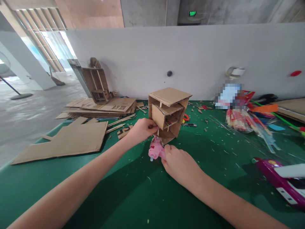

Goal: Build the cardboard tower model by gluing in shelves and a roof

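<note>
Left hand (142, 129) is where I start: its fingers are curled closed against the lower left side of the cardboard model (168, 113), a small box with open shelves that stands tilted on the green table (133, 194). Just below it, my right hand (177, 162) is wrapped shut around the handle of a pink glue gun (156, 150), whose body sits right under the model's bottom edge; I cannot tell whether the nozzle touches the cardboard.

Going from the left, I see a large flat cardboard sheet (64, 140) with cut-out notches lying near the table's edge, well clear of my arms. Behind it is a stack of flattened cardboard (102, 106) with dark printing too small to read, and on that stack a second cardboard frame (96, 83) leans against the grey partition wall (190, 54). Thin wooden sticks (120, 122) lie between the stack and my left hand. Behind the model a red-handled tool (186, 117) peeks out.

To the right lie clear packets of sticks (239, 121) and coloured craft pieces, then a magenta and white object (283, 181) at the edge. High up, a green exit sign (192, 13) glows, its lettering unreadable.
</note>
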The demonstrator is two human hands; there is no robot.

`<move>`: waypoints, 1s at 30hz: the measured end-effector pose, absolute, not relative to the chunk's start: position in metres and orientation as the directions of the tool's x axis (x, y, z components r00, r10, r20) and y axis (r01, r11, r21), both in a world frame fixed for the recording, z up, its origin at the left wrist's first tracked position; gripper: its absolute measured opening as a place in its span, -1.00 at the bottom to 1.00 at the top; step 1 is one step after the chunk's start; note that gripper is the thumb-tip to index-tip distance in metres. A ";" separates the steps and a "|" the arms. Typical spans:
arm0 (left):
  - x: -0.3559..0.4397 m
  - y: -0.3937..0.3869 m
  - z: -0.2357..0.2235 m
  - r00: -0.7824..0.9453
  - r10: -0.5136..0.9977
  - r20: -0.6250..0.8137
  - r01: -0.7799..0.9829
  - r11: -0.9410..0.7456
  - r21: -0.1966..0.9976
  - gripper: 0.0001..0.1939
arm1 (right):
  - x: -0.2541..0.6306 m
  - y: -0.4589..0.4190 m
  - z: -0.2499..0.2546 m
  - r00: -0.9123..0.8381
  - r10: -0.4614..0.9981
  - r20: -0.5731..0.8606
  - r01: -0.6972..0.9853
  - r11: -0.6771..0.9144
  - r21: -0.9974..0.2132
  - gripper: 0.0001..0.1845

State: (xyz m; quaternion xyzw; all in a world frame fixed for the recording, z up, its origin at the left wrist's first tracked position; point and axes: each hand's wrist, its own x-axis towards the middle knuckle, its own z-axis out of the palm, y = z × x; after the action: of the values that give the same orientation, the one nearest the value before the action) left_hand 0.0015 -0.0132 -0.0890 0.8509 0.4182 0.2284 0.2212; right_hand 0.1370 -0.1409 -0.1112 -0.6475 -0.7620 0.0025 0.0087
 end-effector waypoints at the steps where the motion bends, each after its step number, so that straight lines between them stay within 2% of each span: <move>1: 0.001 -0.013 -0.090 0.546 0.811 0.210 0.611 -0.557 0.562 -0.71 | 0.137 -0.141 -0.111 -0.158 0.987 0.010 0.987 0.159 -0.019 -0.79; 7: 0.002 -0.015 -0.092 0.538 0.802 0.260 0.623 -0.586 0.519 -0.73 | 0.138 -0.146 -0.108 -0.142 0.990 -0.024 0.989 0.142 -0.031 -0.81; 16: 0.004 -0.021 -0.089 0.533 0.802 0.268 0.649 -0.591 0.479 -0.75 | 0.145 -0.153 -0.113 -0.174 0.985 -0.018 0.984 0.174 0.022 -0.82; 30: 0.004 -0.023 -0.089 0.531 0.804 0.268 0.661 -0.591 0.463 -0.75 | 0.144 -0.142 -0.107 -0.140 0.990 -0.027 0.983 0.135 -0.123 -0.83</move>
State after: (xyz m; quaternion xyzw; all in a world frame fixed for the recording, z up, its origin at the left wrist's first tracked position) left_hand 0.0045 -0.0233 -0.0890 0.8612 0.4252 0.2319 0.1544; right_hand 0.1438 -0.1417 -0.1074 -0.6551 -0.7529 0.0557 0.0302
